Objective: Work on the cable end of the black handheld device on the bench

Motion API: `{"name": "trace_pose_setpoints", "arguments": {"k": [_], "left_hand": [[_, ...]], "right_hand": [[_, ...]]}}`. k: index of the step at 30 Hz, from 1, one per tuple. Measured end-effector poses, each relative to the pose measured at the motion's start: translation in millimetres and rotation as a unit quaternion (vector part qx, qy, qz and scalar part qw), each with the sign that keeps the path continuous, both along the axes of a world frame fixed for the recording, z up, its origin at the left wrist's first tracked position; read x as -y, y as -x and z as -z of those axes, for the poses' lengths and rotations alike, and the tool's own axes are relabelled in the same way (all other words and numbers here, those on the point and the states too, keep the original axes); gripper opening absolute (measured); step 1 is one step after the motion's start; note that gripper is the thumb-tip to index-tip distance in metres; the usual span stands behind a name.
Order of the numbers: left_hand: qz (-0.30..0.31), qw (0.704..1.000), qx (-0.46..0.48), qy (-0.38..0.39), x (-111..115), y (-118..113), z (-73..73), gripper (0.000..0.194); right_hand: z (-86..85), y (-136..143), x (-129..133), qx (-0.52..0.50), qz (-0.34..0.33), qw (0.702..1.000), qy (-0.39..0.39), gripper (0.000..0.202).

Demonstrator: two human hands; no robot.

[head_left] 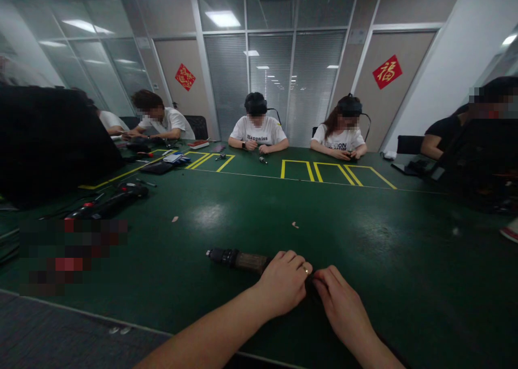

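Note:
A dark cylindrical hand tool (250,261), probably an electric screwdriver, lies sideways on the green table (170,274). It has a brownish middle section, black ringed parts and a small metal tip facing left. My left hand (285,282) is wrapped over its right-hand portion, a ring on one finger. Close beside it, my right hand (342,301) has thumb and fingers pinched at the tool's rear end. Something dark, perhaps a cord, shows below those fingertips; what exactly they grip is hidden.
Red-and-black power tools (117,197) and cables lie at the left, partly blurred out. A large black object (56,142) stands behind them. Small pale scraps (295,225) dot the table. Across it, several people sit behind yellow tape outlines (297,162); notebooks (176,158) lie far left.

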State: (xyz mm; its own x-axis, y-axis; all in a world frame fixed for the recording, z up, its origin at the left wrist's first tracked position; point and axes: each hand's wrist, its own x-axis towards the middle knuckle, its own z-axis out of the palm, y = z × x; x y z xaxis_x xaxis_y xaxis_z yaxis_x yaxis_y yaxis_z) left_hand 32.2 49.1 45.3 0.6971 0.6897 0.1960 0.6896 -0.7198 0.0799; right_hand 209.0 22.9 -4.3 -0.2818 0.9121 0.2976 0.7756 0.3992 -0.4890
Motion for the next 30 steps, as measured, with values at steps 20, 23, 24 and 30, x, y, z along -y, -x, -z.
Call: {"name": "trace_pose_setpoints", "arguments": {"k": [20, 23, 24, 30], "left_hand": [[0.039, 0.997, -0.002, -0.073, -2, 2, 12.6, 0.008], [0.052, 0.997, 0.004, -0.063, -3, 2, 13.0, 0.009], [0.054, 0.997, 0.007, -0.061, -4, 2, 13.4, 0.01], [0.048, 0.996, 0.007, -0.077, -5, 3, 19.5, 0.01]], "right_hand": [[-0.5, -2, 0, -0.033, -0.032, 0.999, 0.022, 0.024], [2.1, -4, -1, -0.039, -0.036, 0.998, 0.027, 0.024], [2.6, -4, -1, -0.042, -0.037, 0.998, 0.029, 0.024], [-0.8, -2, -1, -0.048, -0.041, 0.997, 0.037, 0.024]]}}
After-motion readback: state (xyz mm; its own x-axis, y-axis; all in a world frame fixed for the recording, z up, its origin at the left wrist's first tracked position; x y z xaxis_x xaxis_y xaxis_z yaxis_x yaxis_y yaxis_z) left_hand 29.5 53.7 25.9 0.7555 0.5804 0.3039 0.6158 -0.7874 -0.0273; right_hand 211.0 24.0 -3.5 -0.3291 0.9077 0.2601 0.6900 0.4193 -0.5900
